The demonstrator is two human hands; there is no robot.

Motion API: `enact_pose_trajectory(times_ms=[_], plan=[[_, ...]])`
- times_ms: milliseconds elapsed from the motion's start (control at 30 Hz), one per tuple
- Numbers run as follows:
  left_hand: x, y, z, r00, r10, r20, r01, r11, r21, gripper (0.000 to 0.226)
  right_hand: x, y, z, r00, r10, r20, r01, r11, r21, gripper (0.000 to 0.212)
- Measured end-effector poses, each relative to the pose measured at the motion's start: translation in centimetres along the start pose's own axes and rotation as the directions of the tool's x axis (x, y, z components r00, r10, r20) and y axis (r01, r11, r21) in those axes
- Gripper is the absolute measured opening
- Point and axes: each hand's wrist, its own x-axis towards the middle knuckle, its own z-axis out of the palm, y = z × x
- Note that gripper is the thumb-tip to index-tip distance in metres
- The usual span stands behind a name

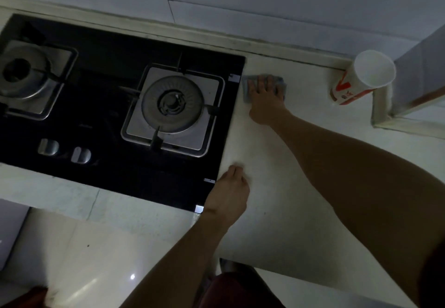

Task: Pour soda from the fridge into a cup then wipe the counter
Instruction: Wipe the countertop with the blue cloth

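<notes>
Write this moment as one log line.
step: wipe counter | right hand: presses cloth beside stove | left hand: rests on counter | cup: far right

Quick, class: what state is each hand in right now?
Left hand: on the counter, fingers tucked; cannot be told.
Right hand: open, pressing flat on the cloth.

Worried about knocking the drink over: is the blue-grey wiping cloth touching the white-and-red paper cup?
Apart. The head view shows bare white counter between the blue-grey cloth under the right hand and the paper cup.

Right hand (263, 91) flat on cloth (281, 82), counter (277, 163)
</notes>
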Motion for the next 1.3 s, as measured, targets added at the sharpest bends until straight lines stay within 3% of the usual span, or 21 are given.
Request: enact_pose_trajectory(times_ms=[267,533,800,1033,1200,1300], plan=[[0.3,0.1,-0.1,0.998,-0.057,0.017,0.059,0.995,-0.078,0.040,3.8,2.6,-2.0,1.000,0.029,0.011,-0.029,0.998,-0.061,0.073],[-0.5,-0.3,1.7,0.998,-0.007,-0.068,0.001,0.996,-0.090,0.052,4.2,4.0,-1.8,0.998,0.060,-0.013,-0.061,0.996,-0.072,0.077],[-1.4,-0.8,1.9,0.994,0.020,-0.111,-0.036,0.988,-0.151,0.042,-8.0,2.6,3.6,0.999,-0.005,-0.035,0.003,0.998,-0.058,0.084],[-8.9,0.1,5.0,0.996,0.009,-0.089,-0.024,0.985,-0.169,0.033,-18.7,-2.7,8.9,0.999,-0.015,-0.051,0.015,1.000,0.006,0.083],[-15.2,-0.9,7.9,0.999,-0.022,-0.050,0.011,0.977,-0.214,0.044,-25.1,-7.0,13.0,0.998,-0.020,-0.062,0.019,1.000,-0.013,0.083],[-17.1,-1.4,9.1,0.998,-0.007,-0.067,-0.003,0.988,-0.155,0.051,-28.7,-9.5,15.2,0.996,-0.031,-0.089,0.030,1.000,-0.009,0.083]])
